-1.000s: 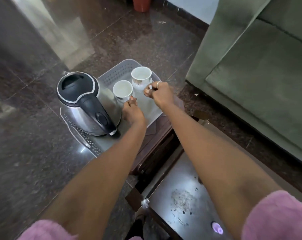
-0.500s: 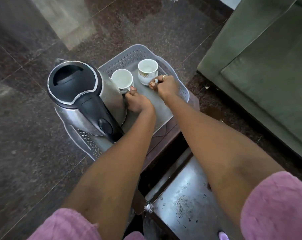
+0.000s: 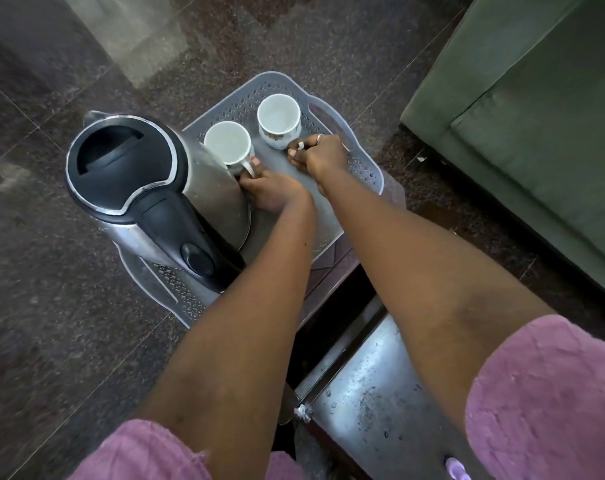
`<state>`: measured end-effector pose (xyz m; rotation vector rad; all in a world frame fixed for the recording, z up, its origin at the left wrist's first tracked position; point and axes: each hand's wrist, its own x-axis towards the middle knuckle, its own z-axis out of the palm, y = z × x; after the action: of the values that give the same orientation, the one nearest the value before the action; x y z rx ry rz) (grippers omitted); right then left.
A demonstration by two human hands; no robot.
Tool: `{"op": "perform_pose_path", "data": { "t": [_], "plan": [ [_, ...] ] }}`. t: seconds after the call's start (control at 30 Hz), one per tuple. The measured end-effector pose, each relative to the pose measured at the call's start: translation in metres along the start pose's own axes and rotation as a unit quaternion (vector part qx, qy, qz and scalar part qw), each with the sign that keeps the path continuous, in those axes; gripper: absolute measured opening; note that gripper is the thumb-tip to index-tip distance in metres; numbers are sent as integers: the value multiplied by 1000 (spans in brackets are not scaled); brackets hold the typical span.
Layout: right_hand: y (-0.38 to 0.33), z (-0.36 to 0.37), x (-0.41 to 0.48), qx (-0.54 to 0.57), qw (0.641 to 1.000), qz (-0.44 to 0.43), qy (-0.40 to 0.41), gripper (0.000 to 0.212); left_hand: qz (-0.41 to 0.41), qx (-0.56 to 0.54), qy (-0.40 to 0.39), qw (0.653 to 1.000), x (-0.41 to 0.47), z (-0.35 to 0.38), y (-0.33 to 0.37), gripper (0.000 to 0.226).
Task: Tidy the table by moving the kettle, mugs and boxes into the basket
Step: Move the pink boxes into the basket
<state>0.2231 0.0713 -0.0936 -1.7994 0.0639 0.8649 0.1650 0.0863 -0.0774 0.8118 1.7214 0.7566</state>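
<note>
A shallow grey basket point(image 3: 356, 157) with perforated walls holds a steel kettle point(image 3: 204, 188) with a black lid and handle at its left end and two white mugs further back. The left hand point(image 3: 270, 192) is curled round the handle of the plain mug point(image 3: 227, 142), which stands just beside the kettle's side, nearly touching it. The right hand point(image 3: 323, 155) pinches the handle of the patterned mug point(image 3: 279, 120), which stands near the basket's far wall, a small gap apart from the plain mug. Both mugs are upright and look empty.

The basket floor between the right hand and the right wall is bare, as is the strip nearer the person under the forearms. The kettle fills the left end up to the rim there. The basket sits on a dark wooden surface point(image 3: 332, 268), its left and far edges overhanging the dark stone floor point(image 3: 51, 306). A green sofa point(image 3: 523, 116) stands to the right, apart from the basket. A second, glossy surface point(image 3: 374, 403) lies nearer the person, below the right forearm.
</note>
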Motion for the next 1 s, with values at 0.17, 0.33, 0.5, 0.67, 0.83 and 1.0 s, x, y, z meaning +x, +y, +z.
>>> {"op": "perform_pose_path", "data": {
  "t": [0.17, 0.33, 0.5, 0.67, 0.83, 1.0],
  "plan": [
    [-11, -4, -12, 16, 1000, 7, 9, 35, -41, -25, 1, 999, -15, 0, 0, 46],
    [-20, -26, -40, -134, 986, -68, 70, 16, -5, -8, -53, 999, -47, -10, -15, 36],
    [-11, -74, -83, -105, 975, -150, 125, 13, 220, 30, -142, 965, -95, -26, -34, 30],
    [31, -142, -139, -62, 954, -183, 228, 12, 368, 92, -271, 884, -152, -58, -79, 30],
    [119, -205, -199, -44, 949, -108, 294, 12, 382, 192, -386, 818, -207, -108, -161, 27],
    [221, -270, -262, -113, 933, -4, 342, 19, 402, 299, -499, 707, -254, -160, -239, 26]
  ]
}}
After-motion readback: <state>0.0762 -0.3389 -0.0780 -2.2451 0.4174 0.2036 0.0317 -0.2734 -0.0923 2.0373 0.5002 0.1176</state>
